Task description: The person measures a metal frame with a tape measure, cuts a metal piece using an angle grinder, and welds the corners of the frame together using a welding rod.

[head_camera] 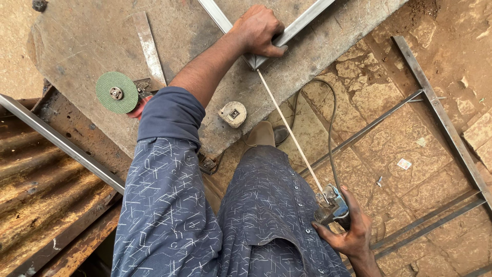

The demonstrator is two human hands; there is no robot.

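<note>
My left hand (259,31) presses down on the corner where two grey metal tubes (302,23) meet on a worn grey worktop (87,41). My right hand (351,231) is low at the right, beside my patterned blue shirt, and grips a welding electrode holder (335,202). A long thin welding rod (289,131) runs from the holder up to the tube corner just below my left hand. A dark cable (330,128) loops from the holder up toward the worktop edge.
An angle grinder with a green disc (117,92) lies on the worktop left of my arm, and a round tape measure (233,114) lies near its edge. A flat steel bar (148,48) lies above the grinder. A square tube (61,143) crosses rusty corrugated sheet (36,195). A bar frame (441,118) lies on the stone floor.
</note>
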